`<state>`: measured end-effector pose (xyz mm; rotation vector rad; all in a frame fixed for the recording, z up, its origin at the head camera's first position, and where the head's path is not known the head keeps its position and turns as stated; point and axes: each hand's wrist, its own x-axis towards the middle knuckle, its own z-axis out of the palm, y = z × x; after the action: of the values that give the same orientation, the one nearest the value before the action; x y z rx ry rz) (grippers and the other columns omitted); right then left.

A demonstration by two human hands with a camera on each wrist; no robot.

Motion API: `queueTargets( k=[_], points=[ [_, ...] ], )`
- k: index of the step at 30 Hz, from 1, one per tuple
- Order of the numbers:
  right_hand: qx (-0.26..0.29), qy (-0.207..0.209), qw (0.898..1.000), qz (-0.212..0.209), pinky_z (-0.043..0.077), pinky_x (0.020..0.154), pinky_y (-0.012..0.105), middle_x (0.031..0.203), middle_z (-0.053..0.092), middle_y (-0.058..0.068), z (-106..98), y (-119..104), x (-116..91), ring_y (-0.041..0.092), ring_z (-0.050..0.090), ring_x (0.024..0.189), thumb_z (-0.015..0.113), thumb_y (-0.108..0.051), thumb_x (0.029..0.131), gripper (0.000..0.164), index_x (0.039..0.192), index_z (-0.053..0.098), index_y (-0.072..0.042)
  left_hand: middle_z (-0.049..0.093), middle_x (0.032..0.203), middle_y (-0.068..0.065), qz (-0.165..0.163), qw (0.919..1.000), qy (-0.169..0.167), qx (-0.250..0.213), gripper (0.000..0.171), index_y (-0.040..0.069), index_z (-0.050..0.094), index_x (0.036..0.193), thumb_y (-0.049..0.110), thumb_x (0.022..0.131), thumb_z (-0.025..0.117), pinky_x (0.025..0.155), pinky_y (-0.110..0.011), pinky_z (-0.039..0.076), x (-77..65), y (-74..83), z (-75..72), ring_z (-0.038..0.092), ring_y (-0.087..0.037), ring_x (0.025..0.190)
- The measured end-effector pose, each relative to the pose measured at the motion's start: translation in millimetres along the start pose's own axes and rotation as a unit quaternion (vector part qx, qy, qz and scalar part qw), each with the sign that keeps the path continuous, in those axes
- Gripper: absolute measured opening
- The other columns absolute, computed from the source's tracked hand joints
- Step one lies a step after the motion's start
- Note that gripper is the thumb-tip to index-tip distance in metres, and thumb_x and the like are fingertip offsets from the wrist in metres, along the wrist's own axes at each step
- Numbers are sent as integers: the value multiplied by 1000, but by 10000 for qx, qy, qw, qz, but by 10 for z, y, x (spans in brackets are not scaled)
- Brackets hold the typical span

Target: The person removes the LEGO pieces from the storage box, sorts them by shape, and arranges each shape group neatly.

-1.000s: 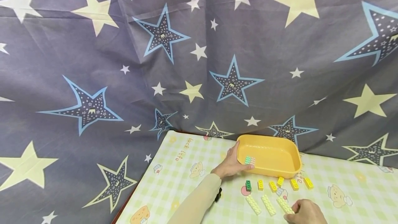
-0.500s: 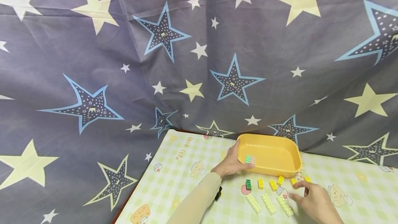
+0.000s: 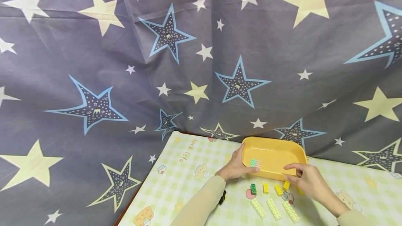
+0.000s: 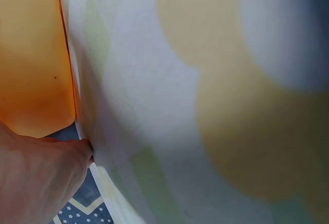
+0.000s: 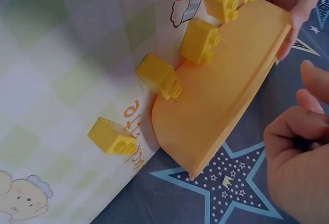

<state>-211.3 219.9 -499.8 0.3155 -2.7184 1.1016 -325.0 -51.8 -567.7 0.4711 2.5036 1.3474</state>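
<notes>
The hands [image 3: 238, 166] [image 3: 309, 180] partly hide the yellow tray [image 3: 273, 154].

Head view: you are getting even, fairly bright light, faint shadows falling across the table [image 3: 169, 187]. Left wrist view: near cloth [image 4: 169, 111] blurring, upper right corner showing dark. Right wrist view: soft shadow dimming the cloth's upper left.

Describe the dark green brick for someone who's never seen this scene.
Find the yellow tray on the checked tablecloth. Along its near side, in the head view, runs a loose row of small bricks. The dark green brick sits at the row's left end, the only one not yellow.
</notes>
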Motion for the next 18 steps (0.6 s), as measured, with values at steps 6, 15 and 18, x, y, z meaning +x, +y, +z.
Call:
queueTargets(
  k=[6,15,18],
  points=[
    [4,-321,9995,64,25,54,21,61,29,-10,93,38,214,2,21,54,86,-8,91,24,114,82,-3,17,185,-4,-10,10000,13,69,125,33,5,177,49,87,91,137,-61,26,-7,4,-1,14,-35,173],
    [285,-731,9968,166,26,55,22,63,31,-7,227,114,488,4,24,55,82,-4,94,25,119,80,1,16,185,-5,-106,9999,32,92,126,36,5,177,51,87,91,135,-61,29,4,-10,13,17,-35,172],
    [305,-865,9956,170,28,55,23,64,32,-7,268,141,546,4,27,55,81,-5,95,25,119,80,0,18,185,-3,-112,9999,25,114,125,37,4,177,53,87,90,135,-59,31,9,0,12,20,-32,172]
  ],
)
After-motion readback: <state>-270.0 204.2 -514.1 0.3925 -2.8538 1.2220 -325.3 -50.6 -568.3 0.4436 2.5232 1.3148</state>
